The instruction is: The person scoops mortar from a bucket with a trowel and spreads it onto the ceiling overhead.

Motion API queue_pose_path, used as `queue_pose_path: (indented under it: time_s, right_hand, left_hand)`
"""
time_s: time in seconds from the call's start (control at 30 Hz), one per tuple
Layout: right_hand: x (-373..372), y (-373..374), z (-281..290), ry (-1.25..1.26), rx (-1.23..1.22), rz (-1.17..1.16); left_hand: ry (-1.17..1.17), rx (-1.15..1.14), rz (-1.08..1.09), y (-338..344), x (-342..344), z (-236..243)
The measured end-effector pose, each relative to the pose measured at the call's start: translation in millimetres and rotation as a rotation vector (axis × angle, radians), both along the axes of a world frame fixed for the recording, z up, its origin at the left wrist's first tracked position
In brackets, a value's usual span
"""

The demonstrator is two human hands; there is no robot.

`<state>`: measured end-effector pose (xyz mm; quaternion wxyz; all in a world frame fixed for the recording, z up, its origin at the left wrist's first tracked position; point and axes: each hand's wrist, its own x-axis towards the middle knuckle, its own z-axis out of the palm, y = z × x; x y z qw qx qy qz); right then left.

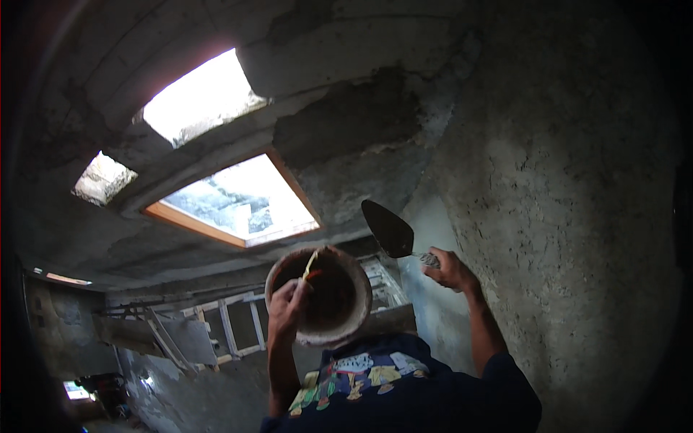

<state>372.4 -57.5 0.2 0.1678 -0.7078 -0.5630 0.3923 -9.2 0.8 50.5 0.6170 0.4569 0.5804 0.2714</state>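
In front of my chest hangs a round bucket [356, 316] with a pale, mortar-crusted rim and a dark inside. My left hand [287, 303] is closed at its near-left side, gripping a yellow and reddish strip that looks like the bucket handle [310, 268] and reaches toward the far rim. What lies in the bucket is too dark to make out. To the right, my right hand [450, 271] is wrapped around the grip of a pointed trowel [390, 229]. Its dark blade points up and left, apart from both the bucket and the wall.
A rough plastered wall [556, 209] rises close on my right. Ahead is a wood-framed window [242, 198], with two bright openings [202, 97] in the masonry near it. Wooden ladder-like frames [227, 328] and boards [184, 343] stand lower left.
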Motion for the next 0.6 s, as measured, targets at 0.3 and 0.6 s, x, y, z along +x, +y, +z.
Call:
queue_pose_path:
  time_s: [0.3, 0.6]
  right_hand:
    - [-51, -32, 91, -0.468, 0.316, 0.537]
    - [-224, 31, 28, -1.075, 0.106, 0.839]
  left_hand:
    - [-0.076, 0.12, -0.019, -3, 10, 23]
    - [-0.215, 0.131, -0.007, -17, 16, 52]
